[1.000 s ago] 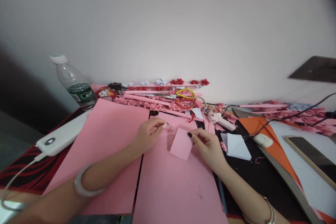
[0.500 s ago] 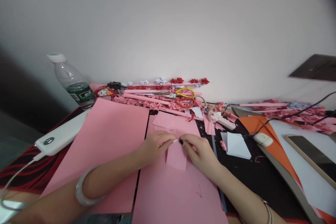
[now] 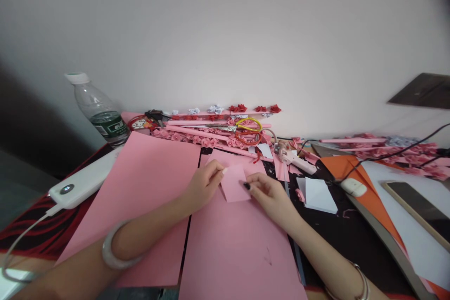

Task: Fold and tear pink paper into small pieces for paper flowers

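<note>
A small piece of pink paper (image 3: 235, 185) is held up above a large pink sheet (image 3: 239, 248). My left hand (image 3: 206, 183) pinches its left edge between thumb and fingers. On the opposite side, my right hand (image 3: 265, 192) grips the lower right edge, the dark-nailed thumb or finger lying against it. Under my left forearm spreads another large pink sheet (image 3: 158, 173). Other small pink paper behind the held piece is mostly hidden by it and my hands.
Scissors (image 3: 249, 125) lie among pink paper rods and paper flowers (image 3: 211, 142) along the wall. A pink glue gun (image 3: 297, 161) and white paper squares (image 3: 319, 195) are on the right, with a phone (image 3: 418, 211) farther out. A bottle (image 3: 105, 117) and white power bank (image 3: 84, 180) stand left.
The small pink paper has risen and now shows its face more fully between my hands. My left hand has shifted slightly left and up; my right hand has moved a little rightward.
</note>
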Demonstrator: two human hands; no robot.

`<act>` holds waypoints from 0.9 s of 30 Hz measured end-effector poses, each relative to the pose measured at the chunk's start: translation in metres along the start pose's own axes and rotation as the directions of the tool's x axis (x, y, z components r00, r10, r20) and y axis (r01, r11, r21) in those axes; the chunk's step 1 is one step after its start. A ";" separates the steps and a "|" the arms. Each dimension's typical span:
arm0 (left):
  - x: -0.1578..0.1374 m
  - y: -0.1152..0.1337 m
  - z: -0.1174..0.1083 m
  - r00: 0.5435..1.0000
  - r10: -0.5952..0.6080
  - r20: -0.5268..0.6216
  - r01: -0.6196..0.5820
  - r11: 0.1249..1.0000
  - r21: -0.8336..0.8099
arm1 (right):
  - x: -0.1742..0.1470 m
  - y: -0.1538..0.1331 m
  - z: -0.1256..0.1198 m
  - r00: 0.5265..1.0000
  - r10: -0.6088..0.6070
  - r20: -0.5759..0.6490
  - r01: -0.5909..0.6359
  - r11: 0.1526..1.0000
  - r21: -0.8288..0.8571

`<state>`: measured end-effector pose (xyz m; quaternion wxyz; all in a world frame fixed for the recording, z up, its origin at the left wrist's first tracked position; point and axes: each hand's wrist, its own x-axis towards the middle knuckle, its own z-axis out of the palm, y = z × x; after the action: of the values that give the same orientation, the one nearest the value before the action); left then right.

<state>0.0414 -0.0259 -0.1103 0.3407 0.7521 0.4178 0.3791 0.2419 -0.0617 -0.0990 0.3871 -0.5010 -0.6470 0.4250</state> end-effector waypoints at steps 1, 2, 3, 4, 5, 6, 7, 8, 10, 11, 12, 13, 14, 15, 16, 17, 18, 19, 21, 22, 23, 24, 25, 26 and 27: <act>-0.001 0.001 0.002 0.999 0.003 0.038 -0.001 0.999 -0.038 | -0.001 -0.001 0.004 1.000 -0.001 0.016 0.002 1.000 -0.030; -0.002 0.002 0.003 0.997 0.005 0.079 0.002 0.996 -0.091 | -0.003 -0.002 0.007 1.000 -0.002 0.024 0.003 0.999 -0.053; -0.003 0.003 0.004 0.992 0.001 0.125 0.020 0.986 -0.164 | -0.004 -0.002 0.009 1.000 -0.001 0.029 0.003 0.998 -0.065; -0.003 0.003 0.005 0.984 -0.014 0.179 0.060 0.965 -0.255 | -0.004 -0.002 0.010 0.999 0.002 0.034 0.000 0.998 -0.063; -0.004 0.003 0.006 0.970 -0.030 0.240 0.116 0.928 -0.354 | -0.004 -0.001 0.010 0.999 0.011 0.043 -0.009 0.999 -0.051; -0.004 0.002 0.007 0.952 -0.041 0.305 0.181 0.875 -0.449 | -0.003 -0.001 0.009 0.998 0.025 0.054 -0.023 0.999 -0.036; -0.003 0.000 0.008 0.931 -0.043 0.361 0.241 0.816 -0.525 | -0.003 0.000 0.008 0.997 0.039 0.066 -0.038 0.999 -0.023; -0.003 -0.001 0.009 0.916 -0.042 0.399 0.286 0.766 -0.576 | -0.002 0.001 0.006 0.996 0.053 0.078 -0.052 0.999 -0.010; 0.000 -0.004 0.010 0.911 -0.047 0.409 0.307 0.741 -0.598 | -0.001 0.001 0.003 0.993 0.071 0.095 -0.072 0.997 0.011; 0.001 -0.004 0.010 0.920 -0.057 0.388 0.292 0.761 -0.579 | 0.000 0.001 0.001 0.992 0.075 0.100 -0.077 0.997 0.018; 0.002 -0.004 0.010 0.930 -0.070 0.361 0.273 0.788 -0.552 | 0.000 0.001 0.000 0.992 0.076 0.098 -0.079 0.997 0.022; 0.002 -0.004 0.010 0.940 -0.079 0.332 0.253 0.816 -0.520 | 0.001 0.001 -0.002 0.993 0.075 0.089 -0.078 0.997 0.021; 0.003 -0.004 0.009 0.949 -0.087 0.304 0.232 0.842 -0.486 | 0.001 0.002 -0.003 0.995 0.075 0.072 -0.076 0.997 0.013; 0.003 -0.004 0.008 0.958 -0.092 0.273 0.211 0.869 -0.448 | 0.002 0.003 -0.004 0.996 0.076 0.048 -0.076 0.997 0.000; 0.003 -0.004 0.007 0.966 -0.093 0.240 0.186 0.897 -0.401 | 0.002 0.004 -0.006 0.996 0.082 0.019 -0.082 0.996 -0.018; 0.003 -0.003 0.005 0.974 -0.092 0.206 0.158 0.930 -0.332 | 0.003 0.006 -0.007 0.996 0.089 -0.020 -0.089 0.995 -0.043; 0.002 -0.003 0.004 0.980 -0.086 0.177 0.128 0.962 -0.240 | 0.004 0.008 -0.008 0.993 0.094 -0.067 -0.099 0.992 -0.076; 0.001 -0.002 0.002 0.985 -0.074 0.158 0.095 0.987 -0.133 | 0.005 0.010 -0.009 0.989 0.095 -0.116 -0.108 0.987 -0.117; -0.001 -0.002 0.000 0.988 -0.039 0.152 0.026 0.996 0.083 | 0.007 0.013 -0.010 0.976 0.076 -0.206 -0.122 0.968 -0.217; -0.002 -0.002 0.000 0.987 -0.014 0.163 -0.015 0.985 0.174 | 0.008 0.014 -0.010 0.970 0.060 -0.238 -0.125 0.954 -0.272; -0.004 -0.002 0.000 0.984 0.016 0.180 -0.061 0.967 0.249 | 0.008 0.014 -0.010 0.965 0.044 -0.258 -0.129 0.937 -0.324; -0.006 -0.003 0.000 0.978 0.050 0.200 -0.112 0.944 0.311 | 0.009 0.014 -0.009 0.964 0.032 -0.266 -0.133 0.920 -0.369; -0.007 -0.004 0.001 0.972 0.084 0.221 -0.162 0.918 0.363 | 0.009 0.014 -0.009 0.964 0.022 -0.265 -0.133 0.903 -0.408; -0.009 -0.005 0.002 0.963 0.112 0.245 -0.207 0.889 0.409 | 0.010 0.014 -0.008 0.967 0.009 -0.256 -0.125 0.888 -0.442; -0.010 -0.005 0.003 0.954 0.131 0.269 -0.245 0.859 0.450 | 0.011 0.014 -0.007 0.970 -0.009 -0.241 -0.109 0.874 -0.473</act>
<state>0.0383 -0.0333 -0.1188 0.1514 0.8887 0.3804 0.2063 0.2506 -0.0482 -0.1087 0.3126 -0.6451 -0.6686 0.1976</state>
